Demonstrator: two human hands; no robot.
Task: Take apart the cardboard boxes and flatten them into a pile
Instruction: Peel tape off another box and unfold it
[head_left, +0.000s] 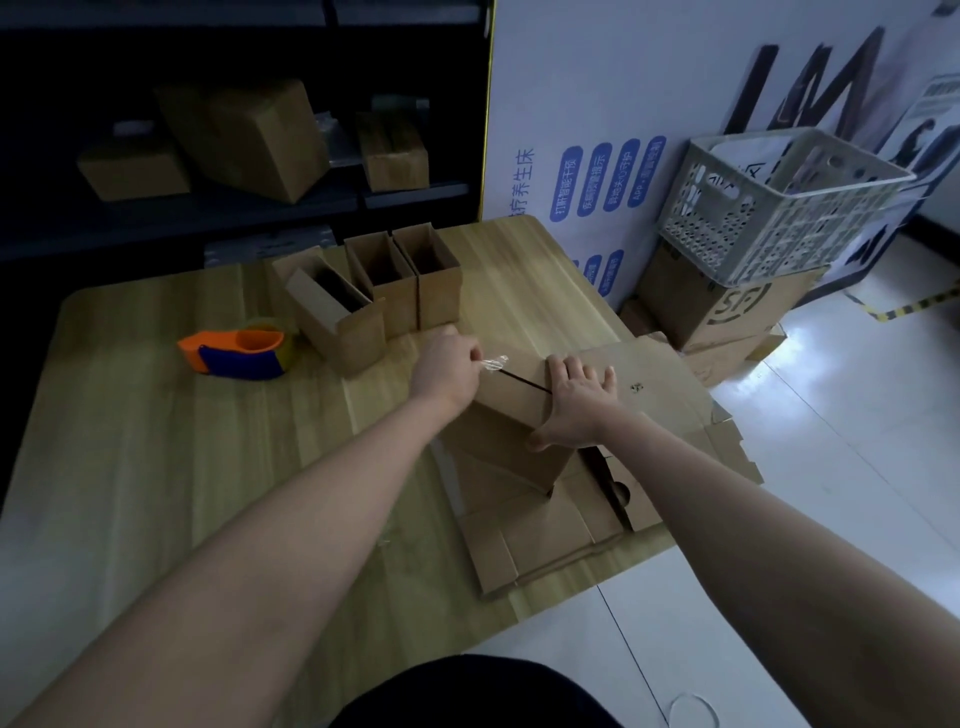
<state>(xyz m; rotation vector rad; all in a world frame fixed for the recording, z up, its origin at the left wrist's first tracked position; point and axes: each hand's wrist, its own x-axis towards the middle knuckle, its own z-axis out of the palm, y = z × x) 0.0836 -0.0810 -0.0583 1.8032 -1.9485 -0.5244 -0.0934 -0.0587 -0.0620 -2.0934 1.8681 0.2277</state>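
A small brown cardboard box (506, 441) stands on a pile of flattened cardboard (550, 530) at the right edge of the wooden table (208, 467). My right hand (574, 402) lies flat on the box's top, fingers spread. My left hand (447, 366) pinches a strip of clear tape (491, 362) lifted from the top seam, where a dark slit shows. Three open boxes (374, 296) stand together at the back of the table.
An orange and blue tape dispenser (236, 353) lies at the left of the open boxes. A white plastic crate (779, 202) sits on brown cartons (727, 306) on the floor at the right. Dark shelves (234, 197) behind hold more boxes.
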